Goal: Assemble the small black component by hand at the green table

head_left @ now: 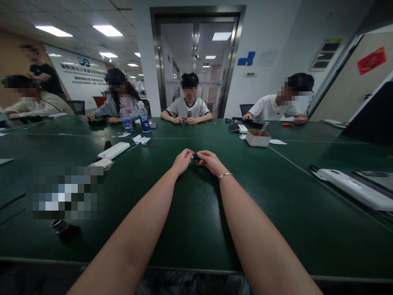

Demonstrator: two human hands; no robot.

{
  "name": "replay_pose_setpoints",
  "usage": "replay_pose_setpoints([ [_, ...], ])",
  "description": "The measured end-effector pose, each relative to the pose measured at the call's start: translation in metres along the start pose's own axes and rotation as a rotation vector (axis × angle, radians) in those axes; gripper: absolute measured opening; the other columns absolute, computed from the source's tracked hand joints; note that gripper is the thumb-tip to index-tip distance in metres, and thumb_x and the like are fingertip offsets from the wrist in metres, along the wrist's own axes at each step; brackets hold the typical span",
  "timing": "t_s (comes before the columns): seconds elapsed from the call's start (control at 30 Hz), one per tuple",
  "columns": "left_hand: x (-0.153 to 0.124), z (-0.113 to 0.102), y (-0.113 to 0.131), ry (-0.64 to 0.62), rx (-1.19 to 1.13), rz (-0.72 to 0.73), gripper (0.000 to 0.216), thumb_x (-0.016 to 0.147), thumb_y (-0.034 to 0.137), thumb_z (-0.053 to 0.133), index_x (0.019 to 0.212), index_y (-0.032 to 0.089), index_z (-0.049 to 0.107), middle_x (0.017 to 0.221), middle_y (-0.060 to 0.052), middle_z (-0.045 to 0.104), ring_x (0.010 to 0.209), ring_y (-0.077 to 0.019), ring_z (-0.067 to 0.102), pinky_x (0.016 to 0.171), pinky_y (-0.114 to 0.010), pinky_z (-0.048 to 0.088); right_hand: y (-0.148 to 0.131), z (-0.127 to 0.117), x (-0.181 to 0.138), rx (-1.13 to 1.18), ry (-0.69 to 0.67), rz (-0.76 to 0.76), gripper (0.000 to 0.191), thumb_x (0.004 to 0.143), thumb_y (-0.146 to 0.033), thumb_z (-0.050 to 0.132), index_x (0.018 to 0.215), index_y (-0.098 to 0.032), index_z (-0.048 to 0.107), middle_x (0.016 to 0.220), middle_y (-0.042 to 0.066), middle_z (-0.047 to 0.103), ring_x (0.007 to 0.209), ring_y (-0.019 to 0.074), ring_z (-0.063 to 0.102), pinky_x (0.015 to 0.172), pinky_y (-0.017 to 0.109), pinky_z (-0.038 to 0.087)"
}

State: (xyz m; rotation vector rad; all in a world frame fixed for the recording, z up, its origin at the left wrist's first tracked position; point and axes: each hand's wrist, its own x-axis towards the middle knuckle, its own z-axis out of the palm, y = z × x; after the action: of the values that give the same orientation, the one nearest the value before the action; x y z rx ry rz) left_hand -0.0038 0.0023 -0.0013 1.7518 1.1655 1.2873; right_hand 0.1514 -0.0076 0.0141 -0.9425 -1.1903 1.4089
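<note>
Both arms reach forward over the green table (pixel 196 221). Between my fingertips is a small black object (pixel 195 156) with a shiny, metal-looking left end; its exact kind is too small to make out. My left hand (pixel 183 161) pinches it at that shiny end. My right hand (pixel 211 161), a silver bracelet on its wrist, is closed around the dark end. The fingers cover part of the object, and both hands are close together just above or on the tabletop.
Left of my arms lie a white power strip (pixel 114 150) and a dark cylinder (pixel 66 231). Two bottles (pixel 143 117) stand farther off. An open box (pixel 258 138) is at the back right, a long white device (pixel 353 188) at the right. Several people sit across the table.
</note>
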Motion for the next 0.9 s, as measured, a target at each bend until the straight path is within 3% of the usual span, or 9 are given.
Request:
replay_pose_setpoints([
  [0.9,-0.0019,-0.0005,0.0064,-0.05,-0.034,-0.07,0.015,0.08,0.024,0.045,0.085,0.018,0.058,0.058,0.003,0.05,0.054,-0.0098,0.046,0.052,-0.021,0.035,-0.0004,0.0002,-0.0004,0.007,-0.004,-0.005,0.008,0.077,-0.016,0.067,0.08,-0.015,0.06,0.056,-0.003,0.06,0.043,0.0056,0.054,0.055,0.021,0.053],
])
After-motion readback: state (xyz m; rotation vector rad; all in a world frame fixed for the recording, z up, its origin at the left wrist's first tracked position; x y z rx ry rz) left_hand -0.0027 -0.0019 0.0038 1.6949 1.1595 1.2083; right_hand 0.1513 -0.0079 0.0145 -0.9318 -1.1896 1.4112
